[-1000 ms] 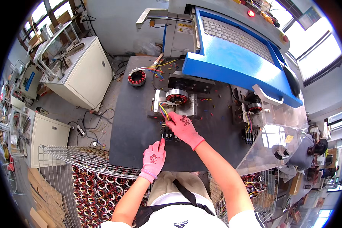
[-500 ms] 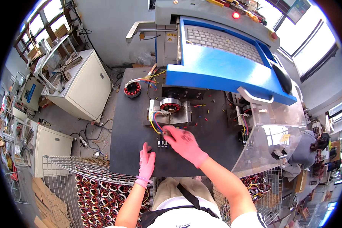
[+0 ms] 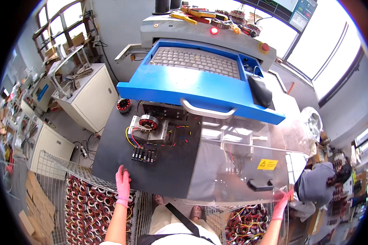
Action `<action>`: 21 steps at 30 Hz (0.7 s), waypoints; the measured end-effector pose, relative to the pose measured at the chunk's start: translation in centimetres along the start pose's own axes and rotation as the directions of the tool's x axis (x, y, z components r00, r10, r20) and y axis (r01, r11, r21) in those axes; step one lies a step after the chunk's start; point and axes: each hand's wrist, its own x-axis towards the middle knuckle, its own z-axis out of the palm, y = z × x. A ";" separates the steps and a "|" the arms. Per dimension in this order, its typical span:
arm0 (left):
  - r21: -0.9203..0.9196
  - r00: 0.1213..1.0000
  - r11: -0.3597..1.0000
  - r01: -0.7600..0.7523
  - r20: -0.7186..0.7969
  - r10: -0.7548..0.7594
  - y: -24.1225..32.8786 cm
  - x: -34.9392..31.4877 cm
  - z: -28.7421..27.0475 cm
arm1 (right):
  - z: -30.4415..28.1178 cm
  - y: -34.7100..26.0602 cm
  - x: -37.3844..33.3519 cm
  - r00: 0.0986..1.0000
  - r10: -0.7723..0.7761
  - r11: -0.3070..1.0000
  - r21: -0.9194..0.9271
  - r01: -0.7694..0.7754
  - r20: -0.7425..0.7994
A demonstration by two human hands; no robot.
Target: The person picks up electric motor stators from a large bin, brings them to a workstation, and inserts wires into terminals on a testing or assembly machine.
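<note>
My left hand (image 3: 123, 183), in a pink glove, rests at the near left edge of the black worktop (image 3: 110, 155) with its fingers stretched and nothing in them. Far to the right, my gloved right hand (image 3: 281, 204) is at the near right corner of the clear plastic cover (image 3: 221, 183), fingers apart; whether it presses on the cover is unclear. A stator with red windings (image 3: 148, 122) sits in a metal fixture (image 3: 162, 130). Its yellow, red and blue wires run to a black terminal block (image 3: 144, 155). Through the cover a second fixture (image 3: 235, 153) shows faintly.
A blue keyboard shelf (image 3: 151, 90) with a silver handle (image 3: 208, 111) overhangs the worktop. Another stator (image 3: 124, 106) stands at the far left. Wire baskets (image 3: 65, 161) of stators flank my legs. At the right, a person (image 3: 317, 183) sits bent over.
My right hand has left the terminal block and moved right to the cover's corner. My left hand stays near the worktop edge. The view has shifted; the cover now overlaps the right-hand fixture.
</note>
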 end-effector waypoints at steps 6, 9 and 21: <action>0.146 0.984 0.985 0.095 -0.167 -0.070 -0.6 -11.9 -2.7 | 7.5 0.5 -8.8 0.923 -0.238 0.956 0.239 0.169 0.302; 0.476 0.999 0.879 0.000 -0.036 0.020 -2.3 -17.0 -3.3 | 11.6 -0.4 -14.3 0.763 -0.280 0.953 0.076 0.292 0.583; 0.608 0.798 0.689 -0.394 0.598 -0.072 6.7 -23.0 8.6 | 28.6 -3.0 -24.9 0.045 -0.137 0.677 0.061 0.733 0.990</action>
